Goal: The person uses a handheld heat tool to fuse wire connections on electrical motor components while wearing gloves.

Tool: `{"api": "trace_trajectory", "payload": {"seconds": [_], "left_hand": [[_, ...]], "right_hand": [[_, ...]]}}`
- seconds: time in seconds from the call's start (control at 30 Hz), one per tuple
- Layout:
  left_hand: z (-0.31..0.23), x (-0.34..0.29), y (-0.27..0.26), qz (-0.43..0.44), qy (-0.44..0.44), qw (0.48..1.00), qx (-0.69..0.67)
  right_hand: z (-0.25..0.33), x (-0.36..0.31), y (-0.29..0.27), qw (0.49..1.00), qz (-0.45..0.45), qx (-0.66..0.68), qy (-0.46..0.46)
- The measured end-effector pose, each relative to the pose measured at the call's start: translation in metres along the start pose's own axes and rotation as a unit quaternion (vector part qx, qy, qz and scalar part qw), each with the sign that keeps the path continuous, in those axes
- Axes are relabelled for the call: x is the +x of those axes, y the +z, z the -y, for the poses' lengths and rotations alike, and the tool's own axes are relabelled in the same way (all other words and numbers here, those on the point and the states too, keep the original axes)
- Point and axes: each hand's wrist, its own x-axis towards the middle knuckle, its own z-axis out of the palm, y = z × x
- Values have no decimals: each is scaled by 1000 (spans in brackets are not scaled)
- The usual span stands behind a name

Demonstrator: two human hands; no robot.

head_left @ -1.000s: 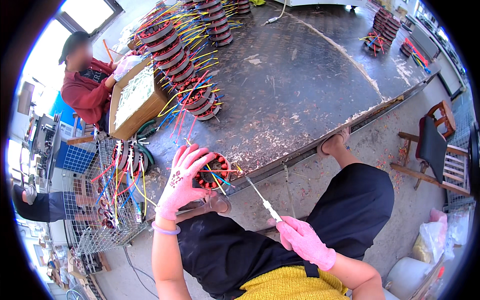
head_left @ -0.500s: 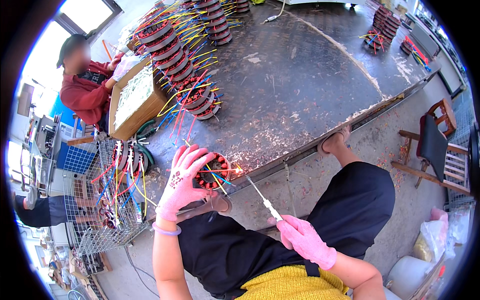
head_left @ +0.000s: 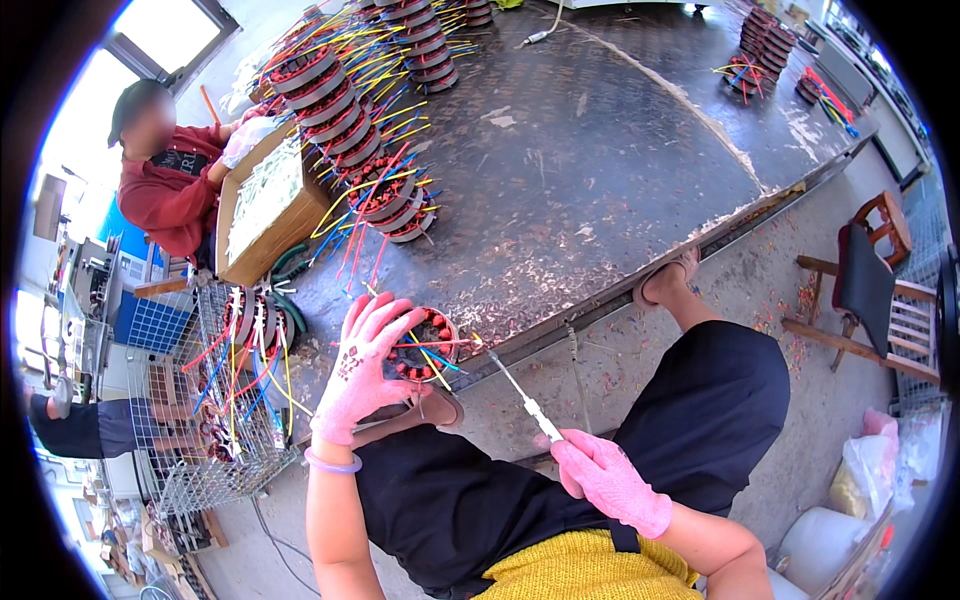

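My left hand (head_left: 362, 372), in a pink glove, grips a motor stator (head_left: 441, 322) with red windings at the table's near edge. Red, blue and yellow wires stick out of the stator, and one red wire (head_left: 448, 343) points right. In my pink-gloved right hand (head_left: 612, 483) is a slim white-handled tool (head_left: 534, 406) with a long thin metal tip. Its tip meets or nearly meets the red wire's end, where a small orange glow shows; contact cannot be made out. The left fingertips curl over the stator's far side, and the thumb is on its near side.
Stacks of wired stators (head_left: 330, 105) stand on the dark worn table (head_left: 590, 150), with more at far right. A co-worker (head_left: 170, 190) reaches into a cardboard box (head_left: 270, 205) at left. A wire basket (head_left: 225, 470) with stators is beside the table; a chair (head_left: 865, 285) stands at right.
The orange glow at the wire's end has shrunk from a bright flare. My hands stay almost in place, while the co-worker's hands have shifted at the box.
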Motion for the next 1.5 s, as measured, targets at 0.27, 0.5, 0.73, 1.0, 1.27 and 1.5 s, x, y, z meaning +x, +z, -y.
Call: {"api": "trace_trajectory", "payload": {"seconds": [0.27,0.5,0.73,1.0,1.27,1.5], "left_hand": [[0,0,2,-2,0,1000,6],[1,-1,1,2,-4,1000,6],[-1,0,0,3,-5,1000,1],[-2,0,1,1,-8,1000,-2],[-1,0,1,-2,-4,1000,0],[-1,0,1,3,-6,1000,-3]], "right_hand": [[-5,2,-2,1000,-3,-8,-5],[1,1,1,1000,-4,-6,7],[0,1,-1,999,-6,-47,-5],[1,2,1,1000,-19,-11,13],[-2,2,-1,999,-1,-31,-9],[0,2,0,999,-6,-35,-8]]}}
